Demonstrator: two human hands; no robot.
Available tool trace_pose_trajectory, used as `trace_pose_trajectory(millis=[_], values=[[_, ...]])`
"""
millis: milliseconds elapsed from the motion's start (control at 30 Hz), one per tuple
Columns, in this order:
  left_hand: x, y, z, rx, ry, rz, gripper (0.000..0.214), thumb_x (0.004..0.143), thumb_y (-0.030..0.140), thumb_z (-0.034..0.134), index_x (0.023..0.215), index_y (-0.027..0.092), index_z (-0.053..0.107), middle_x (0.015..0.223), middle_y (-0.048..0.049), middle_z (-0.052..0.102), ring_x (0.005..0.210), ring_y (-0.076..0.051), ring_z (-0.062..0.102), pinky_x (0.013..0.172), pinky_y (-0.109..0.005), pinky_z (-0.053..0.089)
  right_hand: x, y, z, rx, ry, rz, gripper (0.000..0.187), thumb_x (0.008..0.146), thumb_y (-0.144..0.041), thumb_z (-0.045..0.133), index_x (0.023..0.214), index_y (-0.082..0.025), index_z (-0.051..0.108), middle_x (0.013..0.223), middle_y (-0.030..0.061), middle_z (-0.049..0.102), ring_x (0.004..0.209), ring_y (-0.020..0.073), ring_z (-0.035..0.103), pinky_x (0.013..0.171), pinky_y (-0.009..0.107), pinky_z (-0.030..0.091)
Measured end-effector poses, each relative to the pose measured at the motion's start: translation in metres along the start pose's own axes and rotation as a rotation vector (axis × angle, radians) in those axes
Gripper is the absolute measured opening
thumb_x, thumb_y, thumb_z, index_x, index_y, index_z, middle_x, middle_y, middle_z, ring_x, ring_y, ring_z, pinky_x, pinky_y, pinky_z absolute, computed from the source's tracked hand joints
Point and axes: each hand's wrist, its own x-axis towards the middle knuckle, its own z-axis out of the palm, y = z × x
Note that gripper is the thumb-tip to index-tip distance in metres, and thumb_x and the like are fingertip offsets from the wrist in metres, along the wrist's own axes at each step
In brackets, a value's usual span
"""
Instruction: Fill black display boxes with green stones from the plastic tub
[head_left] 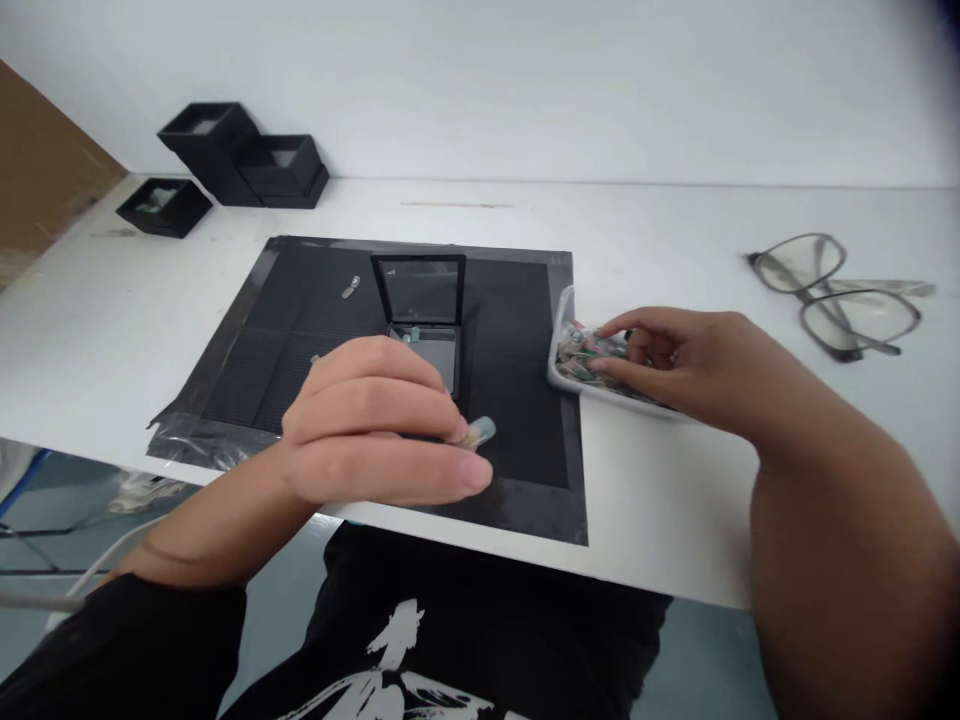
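Note:
My left hand (382, 430) is closed in a pinch above the black mat (517, 400), holding a small glossy pale-green false nail (481, 431) between thumb and fingertips. Behind it, partly covered by the hand, a small black case (420, 290) stands with its lid up. A few small teal nails (411, 335) lie inside near the hinge. To the right, my right hand (675, 350) reaches into a clear plastic tub (556, 375) of mixed false nails (576, 350). Its thumb and index finger are apart over the pile; the other fingers curl behind.
Stacked black boxes (289, 170) stand at the back left by the wall, with another open black box (169, 208) before them. Eyeglasses (817, 290) lie at the right. A silvery nail-shaped piece (351, 288) rests on the mat. The white table's (675, 560) front edge runs below my hands.

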Motion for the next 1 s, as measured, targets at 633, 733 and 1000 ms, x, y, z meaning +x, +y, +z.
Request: trace_pose_trajectory(millis=[633, 733, 1000], values=[[0.031, 0.020, 0.019, -0.046, 0.126, 0.334, 0.023, 0.074, 0.008, 0.060, 0.090, 0.022, 0.069, 0.077, 0.0040, 0.074, 0.063, -0.010, 0.064, 0.060, -0.023, 0.057, -0.018, -0.026, 0.008, 0.152, -0.518, -0.294, 0.021, 0.092, -0.042, 0.057, 0.095, -0.026, 0.071, 0.057, -0.0037, 0.050, 0.049, 0.0109, 0.040, 0.046, 0.026, 0.032], [0.029, 0.016, 0.023, -0.035, 0.078, 0.303, 0.021, 0.075, 0.011, 0.069, 0.093, 0.022, 0.070, 0.086, 0.0029, 0.078, 0.070, -0.012, 0.067, 0.065, -0.025, 0.059, -0.020, -0.027, 0.007, 0.183, -0.438, -0.283, 0.024, 0.094, -0.045, 0.056, 0.099, -0.026, 0.071, 0.055, -0.0041, 0.049, 0.047, 0.0111, 0.040, 0.045, 0.027, 0.030], [0.028, 0.016, 0.026, -0.045, 0.109, 0.229, 0.015, 0.080, 0.015, 0.073, 0.092, 0.023, 0.071, 0.087, 0.0040, 0.079, 0.072, -0.010, 0.069, 0.068, -0.023, 0.060, -0.016, -0.041, 0.019, 0.126, -0.305, -0.380, 0.021, 0.091, -0.037, 0.058, 0.099, -0.030, 0.075, 0.053, -0.0058, 0.045, 0.048, 0.0102, 0.039, 0.049, 0.026, 0.030]])
